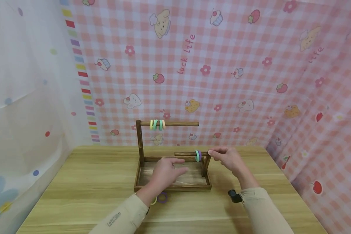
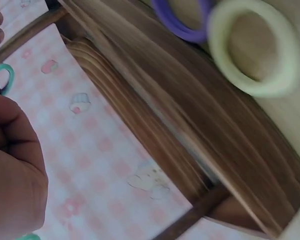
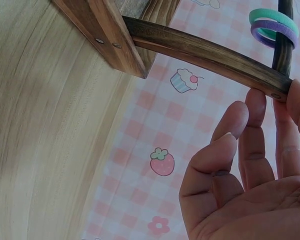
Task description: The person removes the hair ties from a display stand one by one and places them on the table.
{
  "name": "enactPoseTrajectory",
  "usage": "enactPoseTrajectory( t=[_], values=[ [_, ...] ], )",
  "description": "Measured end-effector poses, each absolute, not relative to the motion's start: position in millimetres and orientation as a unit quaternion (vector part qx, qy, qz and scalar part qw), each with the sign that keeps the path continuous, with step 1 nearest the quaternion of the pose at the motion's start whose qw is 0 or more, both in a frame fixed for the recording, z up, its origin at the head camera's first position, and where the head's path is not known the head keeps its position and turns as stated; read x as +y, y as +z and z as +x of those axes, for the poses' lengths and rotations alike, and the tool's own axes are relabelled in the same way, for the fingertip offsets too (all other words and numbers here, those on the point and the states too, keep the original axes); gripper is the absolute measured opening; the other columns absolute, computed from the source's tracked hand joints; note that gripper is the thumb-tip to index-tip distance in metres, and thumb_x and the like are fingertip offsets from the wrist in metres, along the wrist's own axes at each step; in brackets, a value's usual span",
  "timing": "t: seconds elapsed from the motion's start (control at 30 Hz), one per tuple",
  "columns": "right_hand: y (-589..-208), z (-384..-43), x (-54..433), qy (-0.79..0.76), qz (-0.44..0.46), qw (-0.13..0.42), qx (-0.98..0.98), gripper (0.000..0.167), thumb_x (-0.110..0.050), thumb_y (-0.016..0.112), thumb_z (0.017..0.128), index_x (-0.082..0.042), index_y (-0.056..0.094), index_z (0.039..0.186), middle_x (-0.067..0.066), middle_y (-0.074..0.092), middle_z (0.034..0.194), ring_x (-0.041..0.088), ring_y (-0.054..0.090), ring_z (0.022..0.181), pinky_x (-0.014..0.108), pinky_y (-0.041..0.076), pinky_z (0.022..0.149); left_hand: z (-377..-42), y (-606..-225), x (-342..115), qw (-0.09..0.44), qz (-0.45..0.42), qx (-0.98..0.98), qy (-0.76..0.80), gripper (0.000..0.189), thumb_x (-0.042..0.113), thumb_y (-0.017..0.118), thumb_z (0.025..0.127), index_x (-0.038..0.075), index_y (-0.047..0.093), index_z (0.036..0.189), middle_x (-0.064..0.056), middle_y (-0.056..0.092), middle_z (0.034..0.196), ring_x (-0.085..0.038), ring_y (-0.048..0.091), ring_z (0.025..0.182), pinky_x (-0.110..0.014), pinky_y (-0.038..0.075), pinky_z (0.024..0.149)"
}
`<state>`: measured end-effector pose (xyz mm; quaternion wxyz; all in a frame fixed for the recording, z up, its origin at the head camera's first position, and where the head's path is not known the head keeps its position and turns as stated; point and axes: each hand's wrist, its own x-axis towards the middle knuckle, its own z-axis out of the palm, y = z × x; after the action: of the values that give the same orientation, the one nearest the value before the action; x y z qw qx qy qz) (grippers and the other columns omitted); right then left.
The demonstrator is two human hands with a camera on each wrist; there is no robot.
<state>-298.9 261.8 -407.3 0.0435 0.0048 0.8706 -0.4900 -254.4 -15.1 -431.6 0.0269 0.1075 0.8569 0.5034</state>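
A dark wooden stand [image 1: 172,188] with a tray base carries an upper bar [image 1: 182,123] and a lower bar [image 1: 182,154]. My right hand [image 1: 226,158] pinches the top of the short post, where the lower bar meets it. Close by on that bar hang a green hair tie [image 3: 257,17] and a purple hair tie [image 3: 262,40]. In front of the bar's free end, my left hand [image 1: 166,170] hovers over the tray, thumb and forefinger stretched out and apart, nothing between them.
Several pastel hair ties [image 1: 161,125] hang on the upper bar near the tall post [image 1: 139,141]. On the table [image 1: 99,182], before the tray, lie a pale yellow hair tie [image 2: 290,55] and a purple one [image 2: 187,34]. A patterned cloth [image 1: 175,97] hangs behind.
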Motion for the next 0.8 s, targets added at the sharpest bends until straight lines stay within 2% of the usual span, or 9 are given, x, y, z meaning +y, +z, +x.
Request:
enactPoseTrajectory(
  t=[0.17,0.37,0.53,0.6,0.67,0.8],
  values=[
    [-407.4,-298.6,262.4,-0.490,0.008,0.044,0.871,0.042,-0.047,0.073,0.102,-0.013,0.078,0.126,0.013,0.074,0.133,0.028,0.070,0.116,0.059,0.053,0.111,-255.7,-429.9,6.6,0.027,0.097,0.851,0.515,0.040,0.037,0.083,0.095,0.017,0.078,0.129,0.009,0.043,0.042,-0.008,0.044,0.037,-0.020,0.036,0.037],
    [-406.8,-298.6,262.9,-0.488,0.005,0.043,0.872,0.044,-0.048,0.073,0.101,-0.013,0.078,0.127,0.013,0.074,0.134,0.029,0.070,0.118,0.055,0.055,0.107,-258.8,-436.2,28.4,0.010,0.075,0.837,0.541,0.040,0.039,0.084,0.094,0.017,0.080,0.127,0.008,0.048,0.042,-0.007,0.046,0.038,-0.021,0.031,0.038],
    [-406.5,-298.3,261.7,-0.492,0.002,0.045,0.870,0.042,-0.046,0.072,0.102,-0.013,0.078,0.127,0.014,0.073,0.135,0.031,0.070,0.119,0.056,0.055,0.108,-261.9,-445.5,40.0,-0.023,0.054,0.824,0.563,0.039,0.038,0.084,0.093,0.014,0.081,0.123,-0.006,0.064,0.050,-0.007,0.051,0.039,-0.023,0.034,0.040],
    [-406.5,-297.8,261.3,-0.493,0.000,0.045,0.869,0.040,-0.043,0.072,0.103,-0.012,0.078,0.127,0.015,0.073,0.135,0.031,0.070,0.119,0.057,0.054,0.109,-263.2,-448.9,43.7,-0.034,0.046,0.819,0.570,0.037,0.038,0.085,0.093,0.014,0.082,0.122,-0.008,0.068,0.054,-0.007,0.053,0.039,-0.023,0.035,0.040],
    [-406.5,-297.1,261.1,-0.496,0.002,0.044,0.867,0.037,-0.040,0.072,0.104,-0.012,0.078,0.127,0.015,0.073,0.135,0.031,0.070,0.119,0.058,0.053,0.109,-264.0,-450.6,47.1,-0.042,0.041,0.816,0.576,0.036,0.038,0.085,0.092,0.015,0.083,0.120,-0.006,0.069,0.055,-0.006,0.054,0.040,-0.023,0.036,0.040],
    [-406.4,-295.9,261.4,-0.498,0.002,0.044,0.866,0.037,-0.039,0.072,0.104,-0.011,0.078,0.127,0.015,0.073,0.135,0.031,0.070,0.119,0.058,0.053,0.110,-265.7,-452.6,52.8,-0.057,0.036,0.813,0.579,0.033,0.038,0.086,0.091,0.017,0.084,0.117,0.007,0.064,0.050,-0.005,0.055,0.039,-0.024,0.038,0.040]
  ],
)
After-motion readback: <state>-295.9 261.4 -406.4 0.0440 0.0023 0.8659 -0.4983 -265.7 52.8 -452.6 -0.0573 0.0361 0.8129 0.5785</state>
